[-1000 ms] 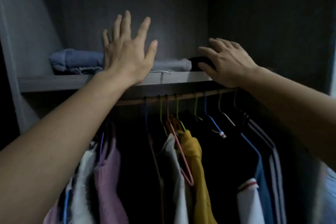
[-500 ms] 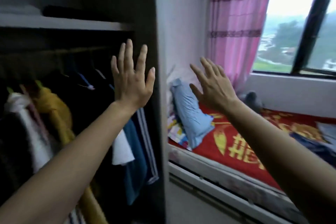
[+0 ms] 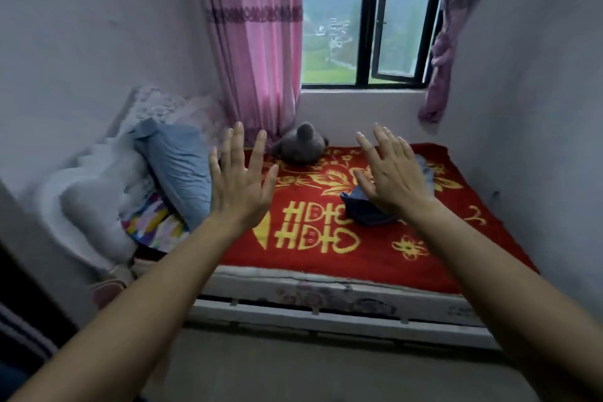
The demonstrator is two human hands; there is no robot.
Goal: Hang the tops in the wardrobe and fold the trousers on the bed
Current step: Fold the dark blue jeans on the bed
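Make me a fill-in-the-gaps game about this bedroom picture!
1. The blanket is ___ with yellow patterns.
2. The left hand and the right hand both hold ___.
3. The grey plush toy sits beside the ___ curtain.
4. The crumpled garment on the blanket is dark ___.
Missing words: red; nothing; pink; blue.

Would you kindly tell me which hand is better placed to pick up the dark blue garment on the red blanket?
Probably the right hand: open, it overlaps the dark blue garment in view, while the left hand, also open, sits nearer the blue pillow.
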